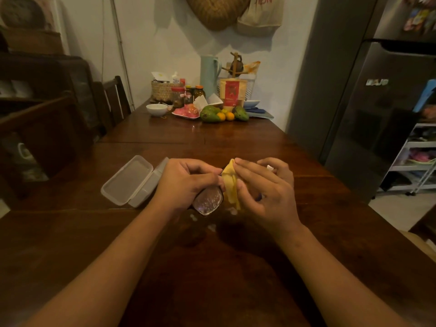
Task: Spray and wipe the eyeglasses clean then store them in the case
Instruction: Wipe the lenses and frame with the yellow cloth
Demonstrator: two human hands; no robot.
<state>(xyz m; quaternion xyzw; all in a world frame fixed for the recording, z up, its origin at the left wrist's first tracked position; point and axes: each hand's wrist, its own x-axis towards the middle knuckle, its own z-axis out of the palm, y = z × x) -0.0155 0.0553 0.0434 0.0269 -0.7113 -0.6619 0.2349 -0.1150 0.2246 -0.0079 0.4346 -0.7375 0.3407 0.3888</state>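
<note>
Well, the eyeglasses [208,200] are up off the table, near the middle of what I can see, held between both hands. One dark-rimmed lens pokes out under the left hand [186,182], and it has lots of tiny shiny specks on it. The other lens is hidden behind a yellow cloth [230,182].

The left hand is curled round the frame from above and grips it. The right hand [266,187] pinches the yellow cloth between thumb and fingers, and the cloth is folded over the glasses where the second lens should be. The two hands are close together, nearly touching at the cloth. Something small and white peeks out behind the right hand. I cannot tell what it is.

Just to the left of the left hand lies the case [128,180] — clear plastic, open, with both halves flat on the wood. The hand hides a bit of its right edge.

All of this is on a long dark wooden table [212,267]. Far away at its other end I see a white bowl [156,109], some big green fruits [210,113], small oranges [225,116] and a tall pale blue jug [208,75] — all well apart from the hands. A dark chair [115,100] stands at the left side, and a grey fridge [377,102] stands on the right.
</note>
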